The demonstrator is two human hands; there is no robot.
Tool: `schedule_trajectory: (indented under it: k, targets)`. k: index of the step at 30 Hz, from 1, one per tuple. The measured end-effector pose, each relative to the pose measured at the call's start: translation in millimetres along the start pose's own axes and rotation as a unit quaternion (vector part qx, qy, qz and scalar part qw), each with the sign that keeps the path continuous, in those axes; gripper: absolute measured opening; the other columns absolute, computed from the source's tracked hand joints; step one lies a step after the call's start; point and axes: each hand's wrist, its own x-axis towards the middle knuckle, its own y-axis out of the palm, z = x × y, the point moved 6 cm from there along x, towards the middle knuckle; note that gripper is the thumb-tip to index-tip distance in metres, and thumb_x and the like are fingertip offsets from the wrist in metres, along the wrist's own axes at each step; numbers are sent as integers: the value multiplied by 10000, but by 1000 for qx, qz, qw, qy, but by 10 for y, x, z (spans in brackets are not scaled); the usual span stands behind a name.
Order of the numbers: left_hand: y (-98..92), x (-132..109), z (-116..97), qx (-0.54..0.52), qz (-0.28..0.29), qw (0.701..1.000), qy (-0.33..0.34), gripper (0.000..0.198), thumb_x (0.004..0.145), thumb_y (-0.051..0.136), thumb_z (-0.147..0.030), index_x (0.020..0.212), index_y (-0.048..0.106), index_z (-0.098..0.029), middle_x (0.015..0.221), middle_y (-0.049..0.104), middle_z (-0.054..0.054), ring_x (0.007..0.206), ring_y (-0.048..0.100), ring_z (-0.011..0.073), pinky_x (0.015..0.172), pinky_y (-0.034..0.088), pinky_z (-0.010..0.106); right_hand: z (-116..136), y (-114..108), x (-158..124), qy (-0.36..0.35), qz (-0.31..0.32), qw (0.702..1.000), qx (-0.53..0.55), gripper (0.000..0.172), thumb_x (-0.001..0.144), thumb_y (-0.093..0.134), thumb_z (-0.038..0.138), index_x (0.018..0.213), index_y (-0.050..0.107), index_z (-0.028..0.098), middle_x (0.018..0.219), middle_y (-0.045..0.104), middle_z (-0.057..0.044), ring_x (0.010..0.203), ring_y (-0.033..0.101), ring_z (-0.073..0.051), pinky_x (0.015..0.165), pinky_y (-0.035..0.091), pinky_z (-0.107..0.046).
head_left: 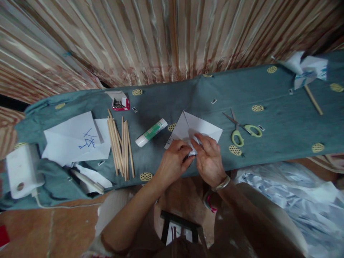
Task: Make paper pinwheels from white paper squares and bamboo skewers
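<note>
A white paper sheet (200, 124) with creases and some writing at its left edge lies at the middle of the cloth, near its front edge. My left hand (176, 157) pinches the near edge of this paper, fingers pressed together. Beside it my right hand (209, 156), with a bracelet at the wrist, presses down on the paper with bent fingers; the fingertips of both hands almost meet. A green and white glue stick (151, 133) lies left of the paper. Scissors with green handles (239, 129) rest on the right, blades apart.
Wooden sticks (122, 148), a red box of small metal pieces (120, 103) and paper sheets with a blue drawing (77, 139) lie left. A white device (23, 171) with a cable is far left. A paper pinwheel (309, 71) on a stick lies far right. Curtains hang behind.
</note>
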Motion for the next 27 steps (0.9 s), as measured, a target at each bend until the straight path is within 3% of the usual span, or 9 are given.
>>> schedule_trajectory:
  k: [8,12,19,23,27]
  targets:
    - [20,-1,-18,29,2,999,25,149,878,568,-234,942,656,-132,956,630,99,916,594,207,810,528,336,-43,-104,34,-10,-13,999,40,424,868,404,104,1244,581,188,1350,537,-130,1234,469,-285,1004,412,-483]
    - [31,-3,-21,44,16,999,26,147,880,569,-231,972,650,-151,972,633,84,930,590,202,833,520,335,-275,-223,178,18,-55,997,42,482,896,367,142,1368,468,138,1390,503,-161,1291,455,-279,1051,387,-492]
    - [-17,30,-4,55,53,997,33,147,875,573,-218,983,657,-165,982,638,76,940,591,203,844,516,345,-594,-278,359,56,-56,997,-8,450,919,456,357,1276,559,102,1282,598,-192,1177,564,-314,976,468,-476]
    - [-135,41,46,74,36,995,47,168,837,583,-130,968,677,-176,994,645,74,975,562,220,886,497,375,-703,-367,305,118,-47,991,46,431,864,529,381,1214,603,140,1043,714,-130,895,679,-268,821,543,-429]
    - [-260,27,98,111,-13,993,45,275,822,508,-44,966,699,-179,1062,638,92,1011,531,241,877,484,413,-750,-396,170,198,-39,969,140,370,789,610,378,1097,648,178,813,727,-43,672,675,-198,671,555,-357]
